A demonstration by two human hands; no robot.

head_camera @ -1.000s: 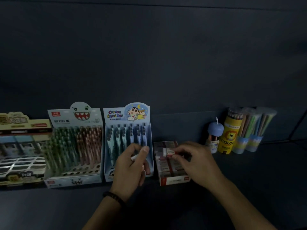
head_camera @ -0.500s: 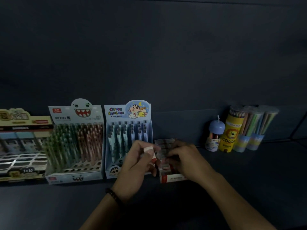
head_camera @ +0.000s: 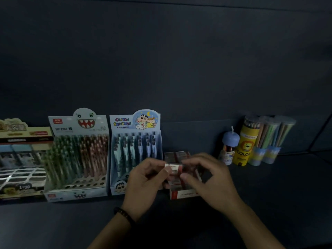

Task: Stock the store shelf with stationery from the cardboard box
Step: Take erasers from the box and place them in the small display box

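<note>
A small white eraser in a printed sleeve [head_camera: 173,168] is pinched between both hands just above an open red and white eraser box [head_camera: 181,193] on the dark shelf [head_camera: 269,194]. My left hand [head_camera: 147,184] holds the eraser's left end with thumb and fingertips. From the right, my right hand [head_camera: 206,178] grips its other end and covers most of the box. More erasers lie packed in the box. The cardboard box is out of view.
Left of the eraser box stand a Crayon Shin-chan pen display [head_camera: 136,151], a monster-face pen display [head_camera: 79,157] and a beige display box [head_camera: 19,159]. At the right stand a blue-capped tube [head_camera: 230,146], a yellow lion pencil tube [head_camera: 246,141] and clear pencil tubes [head_camera: 271,139].
My left hand moved right from the pen display to the eraser box. Both hands now hold one eraser together above the box.
</note>
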